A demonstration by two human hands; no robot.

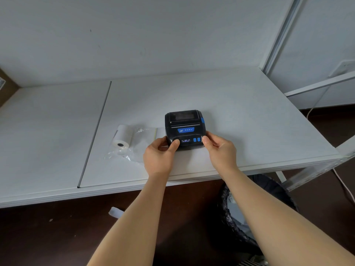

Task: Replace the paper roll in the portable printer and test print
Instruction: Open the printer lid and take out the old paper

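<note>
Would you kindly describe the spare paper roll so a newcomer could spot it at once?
Start at the white table and find the black printer held by both hands near its front edge. Just left of it, the paper roll lies on its side on clear plastic wrap. It is the only white cylinder there, with a dark core hole facing the person.

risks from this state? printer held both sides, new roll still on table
1. The paper roll lies on its side on loose clear wrap; a nudge could roll it toward the table edge.
2. Both hands, left hand and right hand, grip the printer, lid apparently closed; opening it one-handed may make it slide.
</note>
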